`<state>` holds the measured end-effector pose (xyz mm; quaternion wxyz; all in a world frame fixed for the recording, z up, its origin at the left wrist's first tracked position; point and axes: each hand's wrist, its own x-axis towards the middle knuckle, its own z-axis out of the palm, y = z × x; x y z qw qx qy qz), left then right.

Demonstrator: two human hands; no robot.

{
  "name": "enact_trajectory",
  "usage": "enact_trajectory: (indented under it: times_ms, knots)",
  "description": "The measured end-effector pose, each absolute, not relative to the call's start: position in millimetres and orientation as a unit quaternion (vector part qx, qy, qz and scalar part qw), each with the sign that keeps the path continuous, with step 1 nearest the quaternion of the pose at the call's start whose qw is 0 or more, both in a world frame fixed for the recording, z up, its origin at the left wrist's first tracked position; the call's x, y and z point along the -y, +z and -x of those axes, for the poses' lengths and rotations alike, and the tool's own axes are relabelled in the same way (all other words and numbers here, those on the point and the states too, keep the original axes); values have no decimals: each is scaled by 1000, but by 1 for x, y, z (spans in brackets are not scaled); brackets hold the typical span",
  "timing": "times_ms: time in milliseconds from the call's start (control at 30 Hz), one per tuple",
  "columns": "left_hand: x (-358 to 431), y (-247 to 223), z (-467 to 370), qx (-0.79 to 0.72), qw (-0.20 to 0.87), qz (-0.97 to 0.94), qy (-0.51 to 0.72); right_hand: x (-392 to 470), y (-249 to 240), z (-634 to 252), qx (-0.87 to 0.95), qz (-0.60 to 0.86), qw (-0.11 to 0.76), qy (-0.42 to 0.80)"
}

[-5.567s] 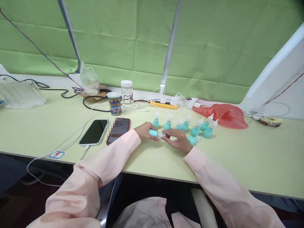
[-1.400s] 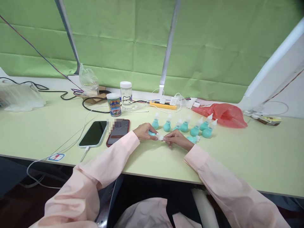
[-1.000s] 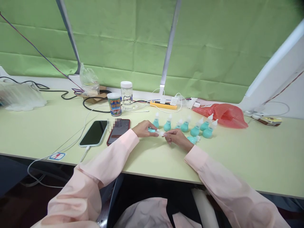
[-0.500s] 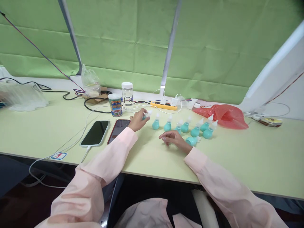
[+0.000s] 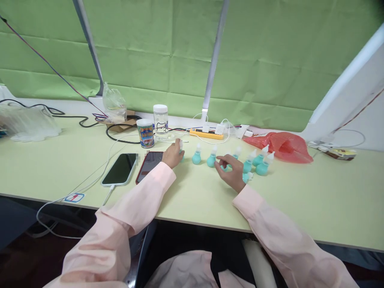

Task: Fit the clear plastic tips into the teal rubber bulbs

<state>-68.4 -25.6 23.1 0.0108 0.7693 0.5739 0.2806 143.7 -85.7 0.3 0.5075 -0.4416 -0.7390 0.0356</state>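
Observation:
Several turquoise squeeze bulbs with clear pointed tips, which look like nasal aspirators, stand in a loose row on the table. My left hand [image 5: 172, 155] is closed around the leftmost nasal aspirator [image 5: 182, 155], mostly hidden by the fingers. To its right stand a second aspirator [image 5: 196, 157] and a third aspirator [image 5: 211, 159]. My right hand [image 5: 230, 173] has thumb and forefinger apart beside that third one. Another aspirator [image 5: 224, 166] shows through the gap behind the fingers. One aspirator lying on its side [image 5: 246, 177] is partly covered by my right hand.
Left of my left hand lie a red-edged phone [image 5: 150, 162] and a charging phone [image 5: 119, 170]. Behind stand a printed cup [image 5: 145, 134] and a clear jar [image 5: 161, 120]. A yellow power strip [image 5: 207, 134] and a red plastic bag [image 5: 282, 148] lie along the back.
My left hand has moved slightly down and left, and its aspirator now looks upright instead of tilted. My right hand has risen and shifted right, toward the row.

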Motion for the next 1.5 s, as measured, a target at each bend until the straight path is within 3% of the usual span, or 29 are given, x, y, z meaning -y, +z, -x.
enact_trajectory:
  times_ms: [133,267,467,767,900,1033,1133,1233,1500]
  knots:
    - [32,27,65,-589,-7,-753,295,80,6,-153,679,477,537,-148]
    - [35,30,62,-574,-35,-744,340,74,13,-158,648,506,504,-265]
    - [45,33,54,-466,-100,-759,443,67,10,-164,668,566,393,-281]
    - [59,25,41,-329,-100,-820,458,66,7,-167,696,611,354,-133]
    - [70,24,36,-287,-43,-853,433,76,11,-156,689,542,477,-61]
    - [78,22,30,-279,73,-878,383,88,10,-136,660,440,581,180]
    - [77,17,26,-300,199,-871,334,91,5,-126,633,403,580,316]
    - [72,13,24,-320,303,-842,310,89,-1,-124,603,407,583,363]
    - [60,7,29,-305,435,-788,311,84,-8,-128,617,418,480,463]
